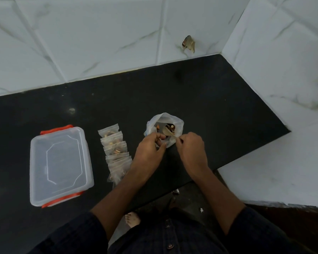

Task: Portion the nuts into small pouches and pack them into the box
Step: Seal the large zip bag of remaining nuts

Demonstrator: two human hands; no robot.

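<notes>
Hands at nut bag (164,128), pouches (116,153), closed box (61,166)

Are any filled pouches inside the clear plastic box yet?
No: the clear plastic box with orange clips is lidded and empty; the small clear pouches lie beside it.

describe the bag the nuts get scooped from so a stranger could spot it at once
On the black counter, look just beyond the left hand and right hand. The big bag stands there, clear, mouth open, with a spoon dipping in. Unlike the flat small pouches on its left, it is wide, bulging and unsealed.
</notes>
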